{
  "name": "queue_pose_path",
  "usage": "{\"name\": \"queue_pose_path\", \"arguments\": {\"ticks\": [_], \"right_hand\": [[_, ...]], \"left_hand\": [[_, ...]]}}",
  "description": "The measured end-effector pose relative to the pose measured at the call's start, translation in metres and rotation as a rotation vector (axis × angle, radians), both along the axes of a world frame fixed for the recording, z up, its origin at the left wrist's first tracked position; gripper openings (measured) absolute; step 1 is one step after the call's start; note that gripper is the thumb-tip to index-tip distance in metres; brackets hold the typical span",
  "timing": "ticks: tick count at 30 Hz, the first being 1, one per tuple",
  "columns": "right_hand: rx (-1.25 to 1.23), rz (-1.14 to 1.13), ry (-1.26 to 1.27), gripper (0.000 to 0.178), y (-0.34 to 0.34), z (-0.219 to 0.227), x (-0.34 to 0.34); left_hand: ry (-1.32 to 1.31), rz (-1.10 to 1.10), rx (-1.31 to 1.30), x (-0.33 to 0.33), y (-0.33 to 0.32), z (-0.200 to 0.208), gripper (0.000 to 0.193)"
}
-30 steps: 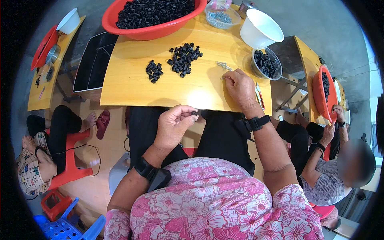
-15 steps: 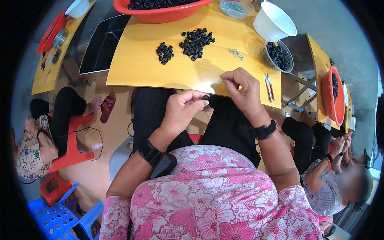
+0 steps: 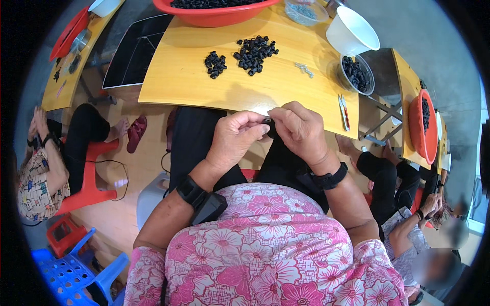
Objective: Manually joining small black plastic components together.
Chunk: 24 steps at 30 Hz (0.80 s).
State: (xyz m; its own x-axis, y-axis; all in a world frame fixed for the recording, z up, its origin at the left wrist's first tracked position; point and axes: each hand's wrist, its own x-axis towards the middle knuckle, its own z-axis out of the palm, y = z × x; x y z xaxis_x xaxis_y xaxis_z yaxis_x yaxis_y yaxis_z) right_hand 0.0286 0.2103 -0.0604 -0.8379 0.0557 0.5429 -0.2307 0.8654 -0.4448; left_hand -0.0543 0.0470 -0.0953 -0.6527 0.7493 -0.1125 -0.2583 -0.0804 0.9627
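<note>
My left hand (image 3: 237, 137) pinches a small black part (image 3: 266, 121) between thumb and forefinger, just in front of the table's near edge. Against it, my right hand (image 3: 298, 127) is closed in a pinch on a small silvery screw, mostly hidden by the fingertips. Two heaps of like parts lie on the yellow table (image 3: 189, 86): a small heap (image 3: 215, 65) and a bigger heap (image 3: 255, 53). A few screws (image 3: 304, 69) lie to their right. Near the right edge rest small snips (image 3: 344, 112) with a red handle.
A red basin (image 3: 219, 16) of black parts stands at the far edge. Right of it are a clear bowl (image 3: 306, 13) of screws, a white bowl (image 3: 352, 30) and a clear tub (image 3: 356, 74) of black parts. People sit at tables on both sides; a blue chair (image 3: 76, 270) stands lower left.
My right hand has moved left and down, bringing the screw to the black part in my left hand. The left hand has barely moved.
</note>
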Motion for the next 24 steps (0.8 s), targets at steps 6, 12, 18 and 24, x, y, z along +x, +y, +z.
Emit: {"name": "queue_pose_path", "arguments": {"ticks": [6, 12, 18, 24], "right_hand": [[0.227, 0.049, 0.02, 0.017, -0.007, 0.007, 0.003], [-0.295, 0.032, -0.142, 0.019, -0.012, -0.005, 0.005], [-0.561, -0.033, -0.203, 0.015, -0.016, -0.01, 0.003], [-0.38, 0.006, -0.198, 0.015, -0.011, -0.006, -0.005]], "left_hand": [[-0.034, -0.009, -0.007, -0.001, -0.001, 0.003, 0.015], [-0.046, -0.003, 0.039, 0.0, -0.005, 0.0, 0.015], [-0.041, -0.013, 0.018, -0.005, -0.006, 0.0, 0.015], [-0.04, -0.017, 0.027, -0.008, -0.007, -0.012, 0.017]]}}
